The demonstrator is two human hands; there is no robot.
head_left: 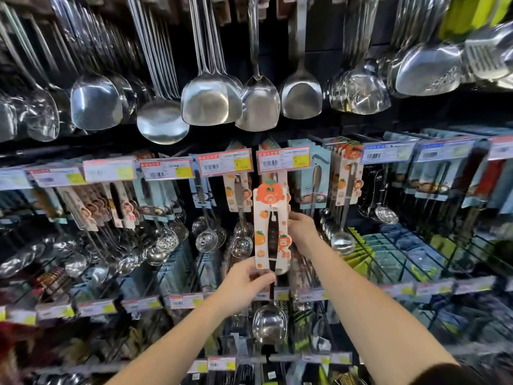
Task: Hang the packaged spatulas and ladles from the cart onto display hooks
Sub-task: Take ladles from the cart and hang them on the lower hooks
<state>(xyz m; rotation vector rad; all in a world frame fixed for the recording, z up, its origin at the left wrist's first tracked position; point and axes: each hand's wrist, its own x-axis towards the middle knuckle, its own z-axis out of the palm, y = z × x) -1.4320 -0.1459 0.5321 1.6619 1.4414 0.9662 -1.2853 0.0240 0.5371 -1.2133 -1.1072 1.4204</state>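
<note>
A packaged ladle (pixel 270 232) on a white card printed with oranges is held upright in front of the middle row of display hooks. Its steel bowl (pixel 269 325) hangs below the card. My left hand (pixel 244 287) pinches the card's lower edge and the dark handle. My right hand (pixel 301 232) grips the card's right edge. The card's top sits just under a price tag (pixel 283 159) at the tip of a hook that carries matching orange-card packages. Whether the card touches that hook is hidden.
Bare steel spatulas and ladles (pixel 205 98) hang in a row overhead. Hooks left and right carry packaged skimmers (pixel 206 240) and spoons with price tags at their tips. A wire bin of green and blue cloths (pixel 388 251) sits at right. The cart is out of view.
</note>
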